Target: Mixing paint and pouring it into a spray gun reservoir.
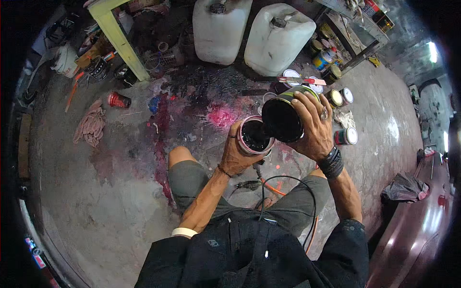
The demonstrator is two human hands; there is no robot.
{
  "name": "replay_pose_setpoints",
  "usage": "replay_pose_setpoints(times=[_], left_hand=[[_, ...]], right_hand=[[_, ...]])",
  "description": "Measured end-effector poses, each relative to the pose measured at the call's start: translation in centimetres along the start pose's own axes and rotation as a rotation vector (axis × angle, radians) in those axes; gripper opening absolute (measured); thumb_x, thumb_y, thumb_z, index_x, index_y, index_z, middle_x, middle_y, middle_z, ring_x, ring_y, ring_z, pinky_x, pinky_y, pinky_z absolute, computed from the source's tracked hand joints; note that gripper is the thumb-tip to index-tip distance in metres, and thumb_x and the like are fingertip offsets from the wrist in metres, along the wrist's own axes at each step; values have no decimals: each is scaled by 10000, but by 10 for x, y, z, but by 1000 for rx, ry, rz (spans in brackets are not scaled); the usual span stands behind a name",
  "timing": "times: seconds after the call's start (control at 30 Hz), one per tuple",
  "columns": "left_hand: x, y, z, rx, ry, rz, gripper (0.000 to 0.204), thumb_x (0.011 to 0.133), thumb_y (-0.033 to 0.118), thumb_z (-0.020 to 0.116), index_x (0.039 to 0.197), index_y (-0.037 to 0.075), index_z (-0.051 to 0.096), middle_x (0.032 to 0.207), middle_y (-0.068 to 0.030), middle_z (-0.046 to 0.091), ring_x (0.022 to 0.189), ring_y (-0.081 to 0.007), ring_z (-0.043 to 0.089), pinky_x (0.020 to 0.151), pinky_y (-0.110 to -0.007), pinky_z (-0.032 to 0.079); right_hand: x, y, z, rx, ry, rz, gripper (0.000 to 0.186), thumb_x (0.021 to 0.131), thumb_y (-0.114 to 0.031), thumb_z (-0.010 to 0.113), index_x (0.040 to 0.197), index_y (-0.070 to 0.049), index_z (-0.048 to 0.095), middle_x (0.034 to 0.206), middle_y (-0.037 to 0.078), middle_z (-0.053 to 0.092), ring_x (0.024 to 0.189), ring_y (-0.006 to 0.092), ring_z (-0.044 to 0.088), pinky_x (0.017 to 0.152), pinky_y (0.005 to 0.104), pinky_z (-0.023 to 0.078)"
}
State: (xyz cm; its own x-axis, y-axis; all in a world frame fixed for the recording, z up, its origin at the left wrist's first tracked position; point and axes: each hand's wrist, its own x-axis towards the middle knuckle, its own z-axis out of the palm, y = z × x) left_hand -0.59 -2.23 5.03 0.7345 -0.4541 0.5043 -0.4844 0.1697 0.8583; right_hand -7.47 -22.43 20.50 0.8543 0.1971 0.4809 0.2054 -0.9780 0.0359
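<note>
My left hand (pixel 236 154) is wrapped round a pinkish-rimmed cup (pixel 245 145) with dark liquid inside. In my right hand (pixel 314 129) is a larger paint can (pixel 283 120), tipped toward the cup, its mouth showing a black inside. Dark liquid runs from the can's lip into the cup, and the two rims nearly meet. Both hands are in front of me, above the floor between my knees. Just beyond the can, a paint-stained stick (pixel 305 81) lies across some round lids or tins (pixel 291 77).
Two white jerrycans (pixel 276 45) stand ahead. Several small tins (pixel 346 136) are at right. A red cup (pixel 119 100) and a pink rag (pixel 91 122) lie left, near a yellow-green stand leg (pixel 120 43). An orange hose (pixel 272 187) and black cable run by my legs. A maroon car panel (pixel 413 225) sits right.
</note>
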Motion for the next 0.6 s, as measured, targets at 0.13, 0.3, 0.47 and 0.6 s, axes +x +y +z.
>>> replay_pose_setpoints(times=[0.13,0.3,0.47,0.6], left_hand=[[0,2,-2,-2,11,-2,1033,641,187,936,1441,41,299,1307,-167,557,1213,-300,583,1038,-415,483],[-3,-3,-7,-39,-11,-67,1025,642,193,934,1436,35,307,1312,-161,555,1218,-296,578,1050,-419,469],[-10,-8,-9,-39,12,-54,1015,633,197,936,1423,35,320,1308,-150,557,1216,-278,570,1069,-417,448],[-15,-11,-13,77,0,-67,985,641,172,930,1407,26,328,1299,-148,562,1216,-275,568,1049,-405,451]], right_hand=[[-1,-1,1,2,-1,5,1019,565,-321,935,1420,-125,416,1436,112,500,1370,301,442,1176,577,229],[-6,1,6,115,-8,91,1036,558,-288,937,1425,-94,404,1429,130,507,1354,324,458,1172,549,246],[-19,1,29,325,1,314,1124,519,-236,958,1451,-67,354,1389,159,536,1306,340,512,1137,459,354],[-30,4,74,729,100,481,1113,546,-191,960,1436,-37,310,1368,174,537,1271,309,545,1100,410,434]])
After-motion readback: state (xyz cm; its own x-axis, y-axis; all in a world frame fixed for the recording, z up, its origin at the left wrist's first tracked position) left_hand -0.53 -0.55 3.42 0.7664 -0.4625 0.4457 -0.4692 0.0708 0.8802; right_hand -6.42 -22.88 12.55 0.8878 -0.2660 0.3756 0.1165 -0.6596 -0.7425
